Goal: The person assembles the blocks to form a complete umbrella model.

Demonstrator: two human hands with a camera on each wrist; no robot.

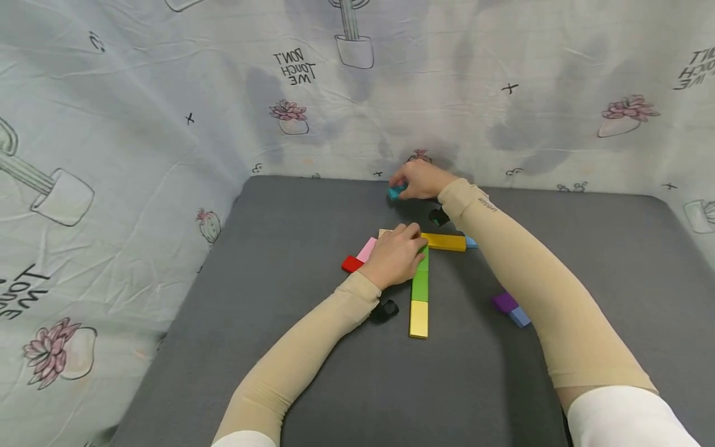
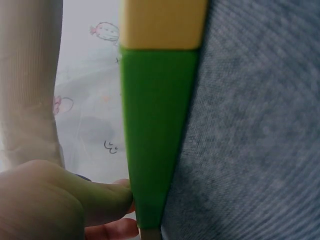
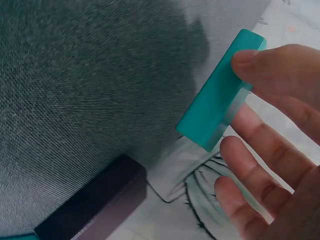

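Observation:
My right hand (image 1: 422, 179) is at the far edge of the table, pinching a teal block (image 3: 215, 100) between thumb and fingers. My left hand (image 1: 393, 257) bends over the top of a column of green blocks (image 1: 420, 285) with a yellow block (image 1: 419, 320) at its near end. In the left wrist view the thumb (image 2: 107, 200) touches the side of a green block (image 2: 155, 120); I cannot tell whether the fingers grip it. An orange-yellow block (image 1: 444, 242) runs rightward from the column's top, and a beige block (image 1: 384, 233) shows behind the left hand.
Left of the left hand lie a pink block (image 1: 366, 249) and a red block (image 1: 352, 264). Purple (image 1: 504, 302) and blue (image 1: 520, 317) blocks lie beside the right forearm. A dark block (image 3: 95, 195) is near the right hand. Patterned cloth (image 1: 447, 93) hangs behind the grey table (image 1: 279, 248).

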